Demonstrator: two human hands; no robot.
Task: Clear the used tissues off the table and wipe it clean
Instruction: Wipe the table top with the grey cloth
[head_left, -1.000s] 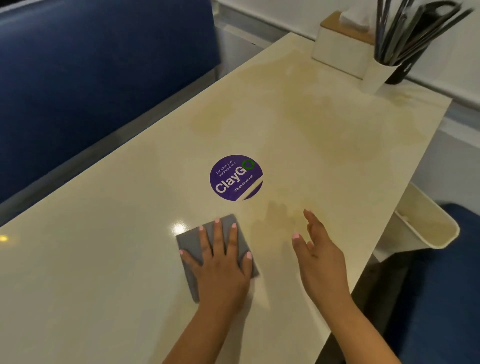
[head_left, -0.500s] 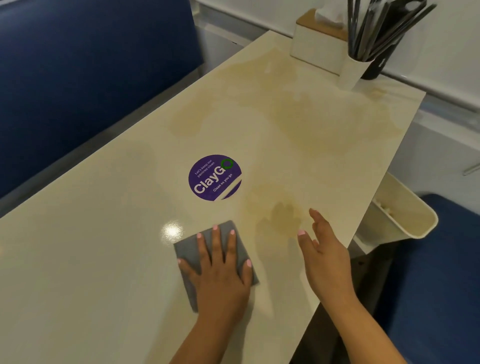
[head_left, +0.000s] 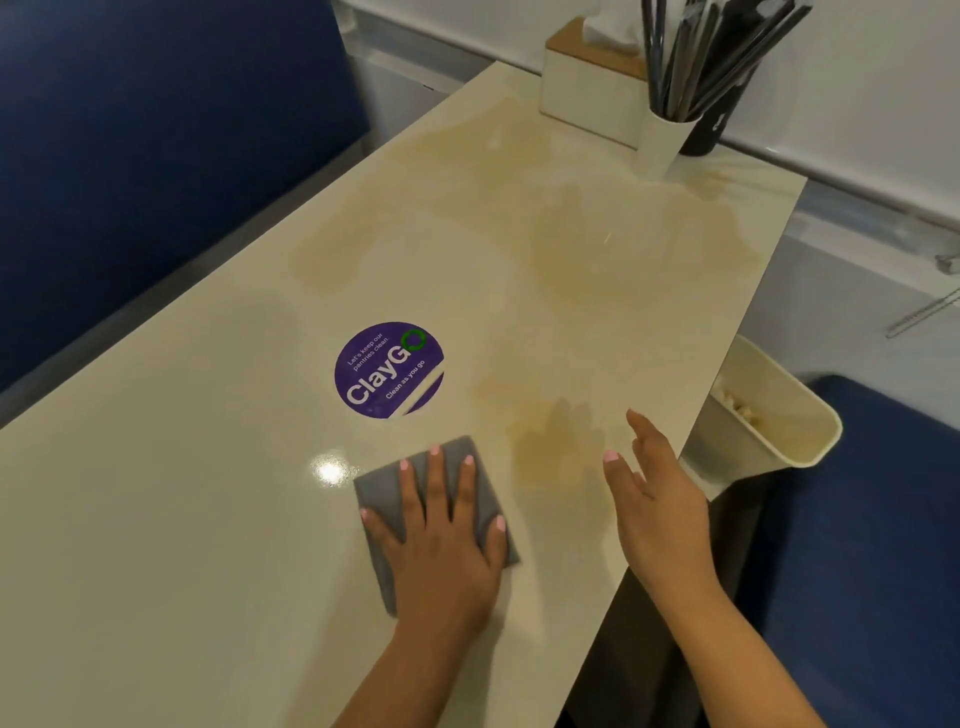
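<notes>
The cream table (head_left: 208, 519) is glossy, with large pale-brown blotches across its far half and one glare spot just left of the cloth. Beyond the round purple sticker (head_left: 389, 370), at the table's far end, stand a white tissue box (head_left: 582, 88) and a white cup (head_left: 661, 143) of dark utensils. Right of the sticker, past the table edge, hangs a white bin (head_left: 810, 441). Just nearer than the sticker lies the grey cloth (head_left: 384, 493), a flat folded square; the left hand (head_left: 441, 551) presses it with straight, spread fingers. Right of the cloth, the right hand (head_left: 657, 504) is over the table edge, fingers relaxed, holding nothing
</notes>
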